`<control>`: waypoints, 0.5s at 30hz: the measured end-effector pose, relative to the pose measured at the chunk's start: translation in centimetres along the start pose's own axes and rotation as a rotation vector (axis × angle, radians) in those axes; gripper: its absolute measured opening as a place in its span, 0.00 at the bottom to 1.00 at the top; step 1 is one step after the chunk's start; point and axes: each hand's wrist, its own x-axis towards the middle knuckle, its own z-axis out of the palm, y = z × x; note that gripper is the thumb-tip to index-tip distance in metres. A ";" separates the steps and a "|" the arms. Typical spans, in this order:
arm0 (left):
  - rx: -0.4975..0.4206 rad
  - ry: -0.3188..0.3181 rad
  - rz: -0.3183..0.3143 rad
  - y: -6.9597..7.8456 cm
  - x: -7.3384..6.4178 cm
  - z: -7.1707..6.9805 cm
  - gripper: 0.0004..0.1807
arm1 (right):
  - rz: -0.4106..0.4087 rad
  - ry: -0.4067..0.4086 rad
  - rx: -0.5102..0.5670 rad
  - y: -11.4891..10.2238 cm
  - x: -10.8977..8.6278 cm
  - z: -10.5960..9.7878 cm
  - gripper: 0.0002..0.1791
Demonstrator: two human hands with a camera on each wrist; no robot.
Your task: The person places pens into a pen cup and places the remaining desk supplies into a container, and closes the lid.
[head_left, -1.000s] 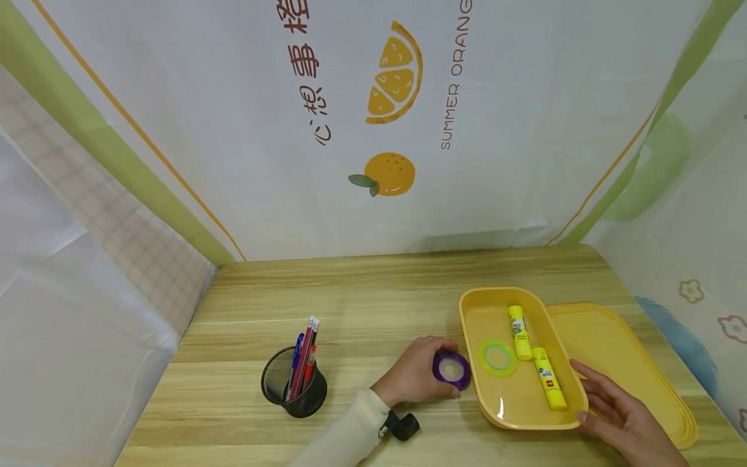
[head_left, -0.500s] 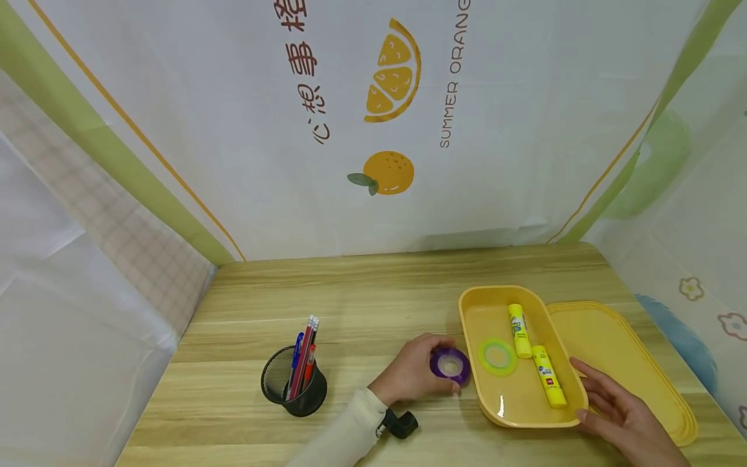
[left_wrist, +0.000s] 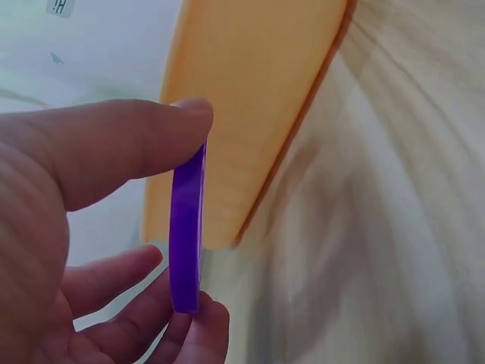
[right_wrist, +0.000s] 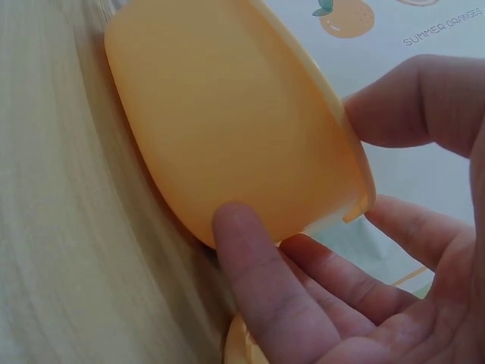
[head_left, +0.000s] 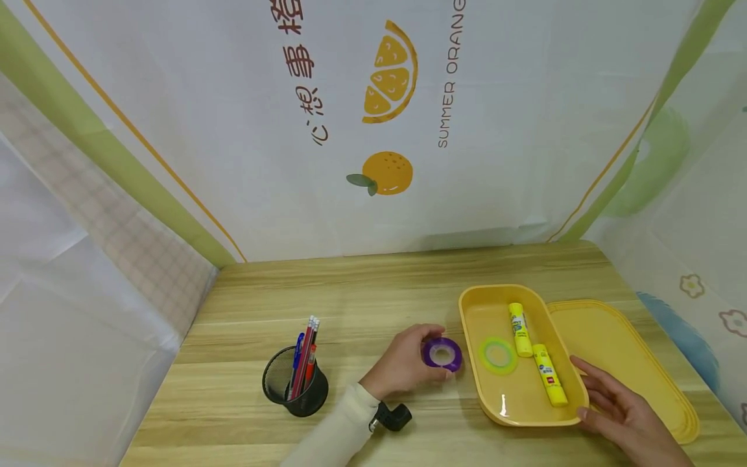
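My left hand (head_left: 405,360) pinches a purple tape roll (head_left: 456,357) by its edge, just left of the yellow box (head_left: 504,397). In the left wrist view the tape roll (left_wrist: 186,231) is edge-on between thumb and fingers, apart from the table. My right hand (head_left: 624,415) holds the box at its near right corner; in the right wrist view the thumb is at the rim and the fingers lie against the box wall (right_wrist: 220,114). Inside the box are two yellow glue sticks (head_left: 521,331) and a yellow-green tape roll (head_left: 511,357), lying flat.
A yellow lid (head_left: 618,350) lies on the wooden table (head_left: 362,292) right of the box, partly behind my right hand. At left stands a black mesh pen cup (head_left: 306,399) with several pens and pencils (head_left: 300,366). Printed cloth (head_left: 496,162) hangs along the table's back.
My left hand has moved the purple tape roll a little left and away from me, widening its gap from the box. The right hand and the box's contents keep their places.
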 end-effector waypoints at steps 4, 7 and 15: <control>-0.016 0.016 0.007 0.0 0.0 -0.5 0.43 | -0.001 -0.002 0.007 0.0 0.0 0.0 0.39; -0.019 0.029 0.007 0.1 0.0 -0.8 0.44 | 0.004 -0.001 0.010 0.1 0.0 0.0 0.39; -0.016 0.054 0.008 0.7 -0.3 -1.4 0.44 | 0.000 0.012 -0.004 0.1 0.0 0.1 0.39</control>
